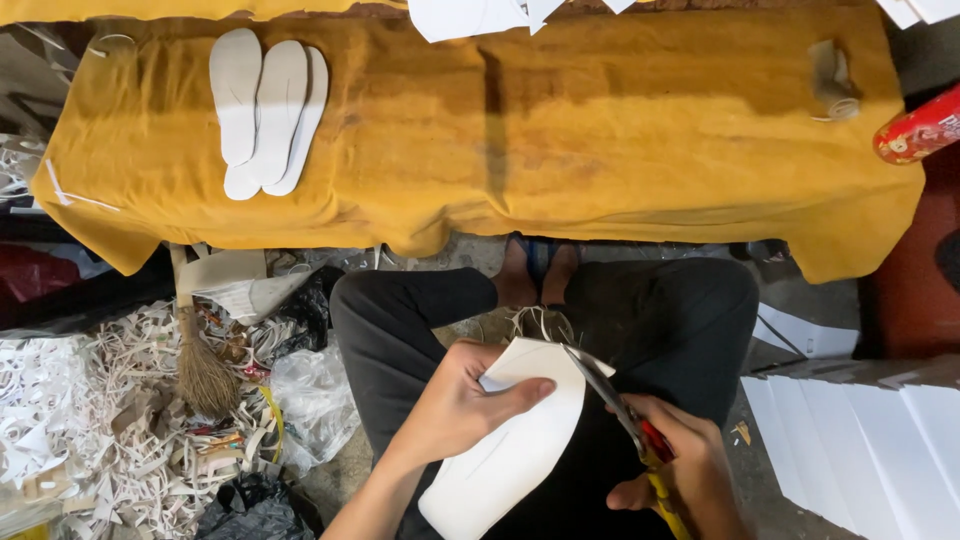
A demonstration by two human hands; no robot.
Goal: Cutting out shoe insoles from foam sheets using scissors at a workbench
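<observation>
Left hand (455, 405) held a white sheet (515, 440) over the lap at 6 o'clock, grip closed on its upper edge with the thumb laid across the face; right hand (675, 470) was wrapped tight around the handles of a pair of scissors (610, 400), blades parted at the sheet's 1 o'clock corner. At 11 o'clock three white insoles (265, 110) lay overlapped on the counter's yellow cloth (600, 130), a small roll (832, 80) at 1 o'clock, a red can (918, 128) just past the cloth's 2 o'clock edge. A broom (200, 360) and paper scraps (90, 420) lay on the floor at 8 o'clock, stacked white sheets (860, 440) at 4 o'clock.
</observation>
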